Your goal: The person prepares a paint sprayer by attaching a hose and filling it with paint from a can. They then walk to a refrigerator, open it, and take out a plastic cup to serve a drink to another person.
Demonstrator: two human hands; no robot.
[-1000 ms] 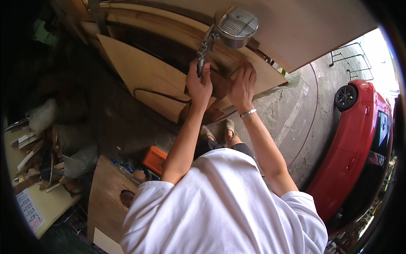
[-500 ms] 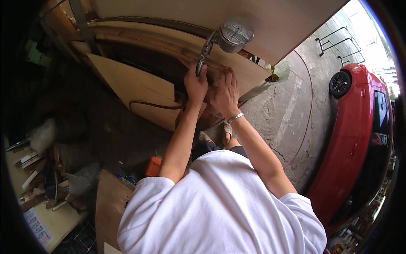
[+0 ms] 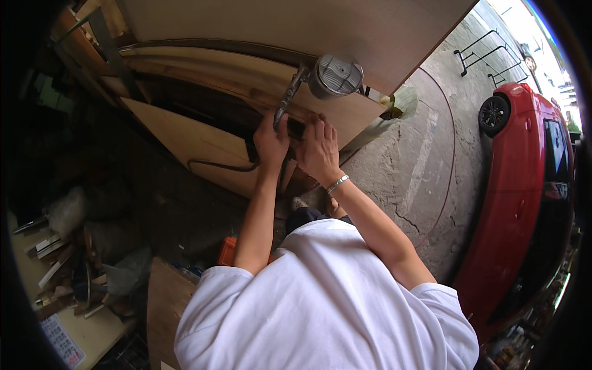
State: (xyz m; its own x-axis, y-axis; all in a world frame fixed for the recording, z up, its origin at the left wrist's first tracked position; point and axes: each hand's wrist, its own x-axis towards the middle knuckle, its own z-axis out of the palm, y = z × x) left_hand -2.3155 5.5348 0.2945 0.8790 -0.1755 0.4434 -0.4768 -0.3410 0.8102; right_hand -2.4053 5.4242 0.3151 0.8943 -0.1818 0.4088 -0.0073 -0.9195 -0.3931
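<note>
Holding the metal spray gun (image 3: 288, 98) in my left hand (image 3: 271, 145), fingers curled round the grip and thumb against its side. The gun is up ahead of the chest, in front of the stacked wood sheets (image 3: 191, 135), its round silver cup (image 3: 336, 77) above and right of the hands, lid facing up at me. Cup looks near the big upper board (image 3: 271, 31); from this angle I can't tell if they touch.

Right hand (image 3: 319, 148) sits just beside the left, back of the hand toward me, fingers close together and bent. Tips are hidden, so I can't tell whether they pinch anything. Dark hose (image 3: 219, 168) loops over the lower sheet and runs out of sight by the left wrist; its end doesn't show.

My read: close two-handed work around the low end of the grip. To do it well, I'd let the left carry all the weight, clear of any trigger, cup level so nothing can slop. Right does the fine work, wrist loose. I'd leave slack in the hose so it can't tug the grip sideways.
</note>
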